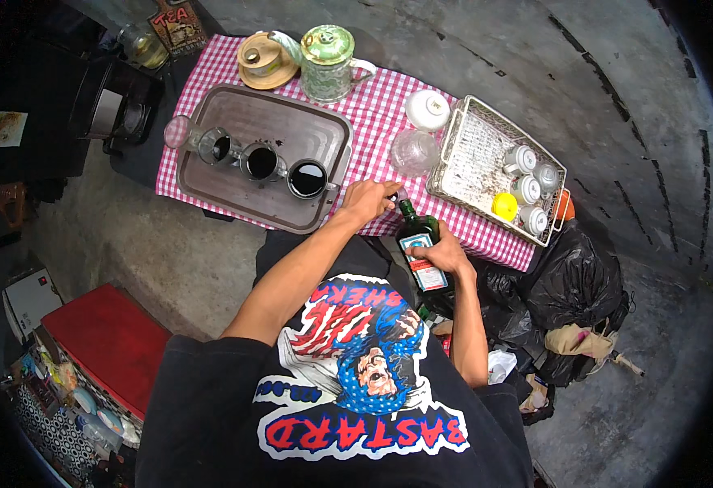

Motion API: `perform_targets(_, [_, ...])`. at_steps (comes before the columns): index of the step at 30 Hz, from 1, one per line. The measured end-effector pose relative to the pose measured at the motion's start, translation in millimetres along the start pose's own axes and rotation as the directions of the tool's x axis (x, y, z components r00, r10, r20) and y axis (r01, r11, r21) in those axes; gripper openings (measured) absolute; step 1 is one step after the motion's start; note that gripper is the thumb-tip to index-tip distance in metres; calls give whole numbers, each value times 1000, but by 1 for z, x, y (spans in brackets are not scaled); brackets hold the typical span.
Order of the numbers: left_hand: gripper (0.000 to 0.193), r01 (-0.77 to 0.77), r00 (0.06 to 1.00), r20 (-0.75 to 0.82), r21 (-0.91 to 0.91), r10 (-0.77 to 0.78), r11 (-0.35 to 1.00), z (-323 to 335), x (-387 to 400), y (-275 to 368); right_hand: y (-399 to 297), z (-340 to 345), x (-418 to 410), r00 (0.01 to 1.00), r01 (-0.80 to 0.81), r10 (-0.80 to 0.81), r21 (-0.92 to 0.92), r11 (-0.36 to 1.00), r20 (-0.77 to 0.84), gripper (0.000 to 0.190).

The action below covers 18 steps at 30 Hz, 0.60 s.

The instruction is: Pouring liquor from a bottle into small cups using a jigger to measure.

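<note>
My right hand (448, 250) grips the body of a green glass Jägermeister bottle (424, 268), which leans with its neck pointing away from me. My left hand (365, 200) is at the bottle's mouth, its fingertips around a small, pale purplish object (401, 194); whether this is a cap or a tiny cup is unclear. Left of that hand lies a brown serving tray (258, 210). On it stand a glass mug (307, 179), a second glass mug (262, 162) and a third (215, 146), each holding dark liquid. A clear glass (179, 132) is at the tray's left edge.
A pink checked tablecloth (374, 146) covers the table. Behind the tray are a green enamel teapot (327, 73) and a lidded cup on a wooden saucer (265, 61). A white bowl (427, 110), a glass bowl (414, 152) and a wire basket (472, 146) with cups stand right. Black bags (573, 280) lie below.
</note>
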<state>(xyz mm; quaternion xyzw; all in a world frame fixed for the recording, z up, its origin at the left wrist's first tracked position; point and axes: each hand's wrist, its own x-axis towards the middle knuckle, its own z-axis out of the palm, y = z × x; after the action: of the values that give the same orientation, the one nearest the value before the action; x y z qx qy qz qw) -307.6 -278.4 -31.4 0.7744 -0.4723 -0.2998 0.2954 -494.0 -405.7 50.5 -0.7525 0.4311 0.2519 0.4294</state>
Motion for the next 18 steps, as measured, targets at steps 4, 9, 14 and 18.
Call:
perform_targets(4, [52,21,1000,17,5,-21,1000,-2,0,2,0,0,0,1000,5,-5,6,1000,-11,90])
perform_targets(9, [52,11,1000,12,-3,-11,1000,0,0,1,-2,0,-1,1000,19,-19,20,1000,-11,90])
perform_targets(14, [51,6,1000,3,5,-6,1000,-1,0,1,0,0,1,1000,9,-9,-11,1000,-11,88])
perform_targets(18, [50,34,999,29,12,-34,999,-3,0,3,-1,0,-1,1000,8,-8,-13,1000,-17,86])
